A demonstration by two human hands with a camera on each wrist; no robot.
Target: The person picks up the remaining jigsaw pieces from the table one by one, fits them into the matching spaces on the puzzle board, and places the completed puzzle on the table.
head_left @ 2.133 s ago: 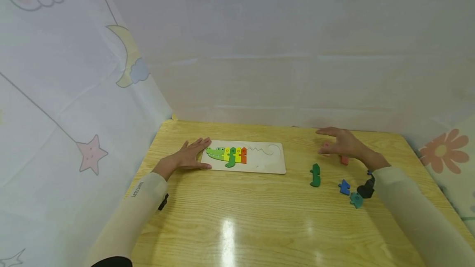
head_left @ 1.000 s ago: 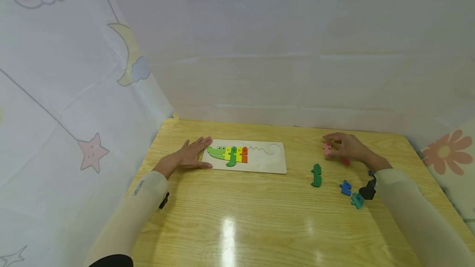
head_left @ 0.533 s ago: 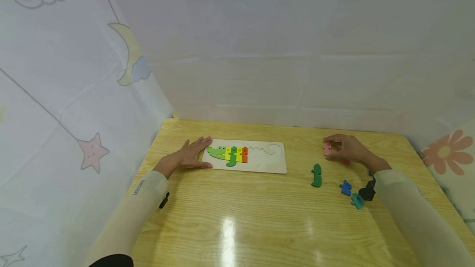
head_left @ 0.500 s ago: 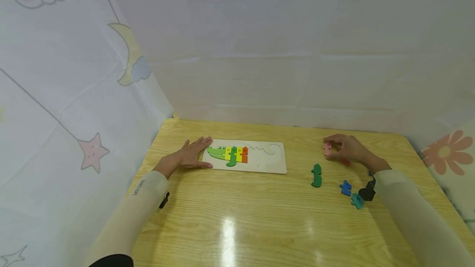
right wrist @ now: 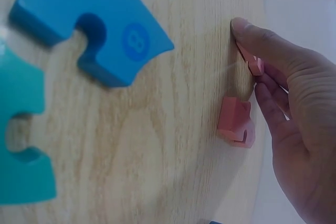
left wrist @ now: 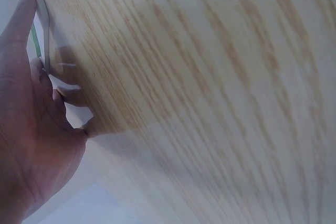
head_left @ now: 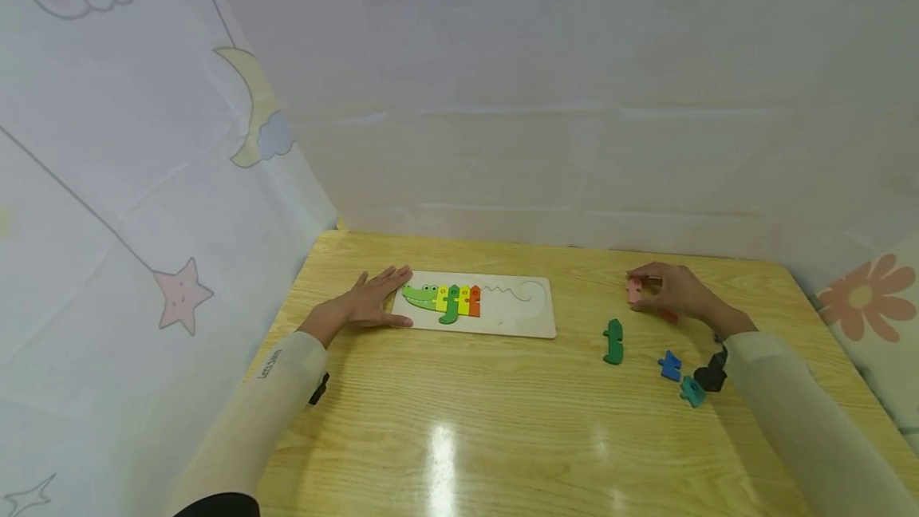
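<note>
A pale wooden puzzle board [head_left: 517,317] lies near the back of the table. On its left half sit a green crocodile head [head_left: 420,296] and yellow, green and orange body pieces. My left hand [head_left: 362,301], fingers spread, rests over the board's left end. At the back right, my right hand [head_left: 675,291] pinches a pink puzzle piece [head_left: 635,290] between thumb and fingers, low at the tabletop. That pink piece shows partly between the digits in the right wrist view. Just beside the hand lies a red puzzle piece [right wrist: 234,120], partly hidden in the head view.
A dark green piece [head_left: 613,341] lies between the board and my right hand. Nearer me are a blue piece [head_left: 670,365] marked 8 and a teal piece [head_left: 692,392]. Another small blue piece [head_left: 718,337] is mostly hidden by the right wrist. Printed cloth walls stand behind and beside the table.
My right hand has lowered and closed its thumb and fingers on the pink puzzle piece, then stayed nearly still. The left hand keeps its place on the board.
</note>
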